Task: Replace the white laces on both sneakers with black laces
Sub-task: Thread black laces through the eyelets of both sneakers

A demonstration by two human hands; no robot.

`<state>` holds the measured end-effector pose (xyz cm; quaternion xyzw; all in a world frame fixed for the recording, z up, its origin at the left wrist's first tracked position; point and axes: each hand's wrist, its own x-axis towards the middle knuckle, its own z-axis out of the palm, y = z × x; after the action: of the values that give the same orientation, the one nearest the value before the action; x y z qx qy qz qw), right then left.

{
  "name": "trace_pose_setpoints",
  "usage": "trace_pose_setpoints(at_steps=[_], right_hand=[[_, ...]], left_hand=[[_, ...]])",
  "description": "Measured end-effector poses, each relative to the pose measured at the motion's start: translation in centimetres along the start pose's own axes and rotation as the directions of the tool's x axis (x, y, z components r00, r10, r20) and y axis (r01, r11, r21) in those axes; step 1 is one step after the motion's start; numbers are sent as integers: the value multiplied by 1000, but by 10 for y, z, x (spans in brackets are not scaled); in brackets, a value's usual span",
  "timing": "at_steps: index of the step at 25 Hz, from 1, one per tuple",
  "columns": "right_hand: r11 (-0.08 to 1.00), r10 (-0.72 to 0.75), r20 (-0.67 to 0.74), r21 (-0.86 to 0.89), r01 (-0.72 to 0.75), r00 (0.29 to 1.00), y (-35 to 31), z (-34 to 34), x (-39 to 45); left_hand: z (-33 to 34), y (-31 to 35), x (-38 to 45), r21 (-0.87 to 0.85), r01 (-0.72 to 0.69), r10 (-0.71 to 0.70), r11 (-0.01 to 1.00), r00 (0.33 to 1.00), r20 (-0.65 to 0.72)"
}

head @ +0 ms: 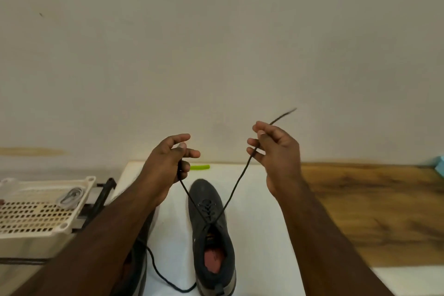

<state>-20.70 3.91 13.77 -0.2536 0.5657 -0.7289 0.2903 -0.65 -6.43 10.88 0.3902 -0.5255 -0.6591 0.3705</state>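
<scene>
A dark grey sneaker [211,235] stands on a white board [262,235], toe pointing away from me, with a black lace [234,190] threaded through its eyelets. Both lace ends rise crossed from the top eyelets. My left hand [168,163] pinches the left end above and left of the toe. My right hand [276,149] pinches the right end higher up, its tip sticking out past the fingers. A second dark sneaker [141,271] is mostly hidden under my left forearm, with another black lace [163,276] trailing from it across the board.
A cream perforated plastic tray [36,214] at the left holds coiled white laces [72,197]. A black tool [103,197] leans beside it. A green stick [199,167] lies at the board's far edge. Wooden tabletop [372,211] extends right; a plain wall stands behind.
</scene>
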Motion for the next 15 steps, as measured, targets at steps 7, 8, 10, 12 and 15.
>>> trace_pose_setpoints(at_steps=[7,8,10,12,15], right_hand=[[937,-244,142,-221,271,959,-47,38,-21],[931,-247,158,-236,279,956,-51,43,-24],[907,-248,174,-302,292,953,-56,51,-27],[871,-240,173,-397,290,955,-62,58,-28],[870,-237,139,-411,274,962,-68,67,-31]], left_hand=[[28,63,-19,134,-229,228,964,973,22],[31,69,-22,145,-235,233,961,972,33],[36,78,-27,154,-248,244,956,969,44],[43,86,-31,137,-260,259,956,965,27],[49,95,-35,111,-292,293,950,956,4]])
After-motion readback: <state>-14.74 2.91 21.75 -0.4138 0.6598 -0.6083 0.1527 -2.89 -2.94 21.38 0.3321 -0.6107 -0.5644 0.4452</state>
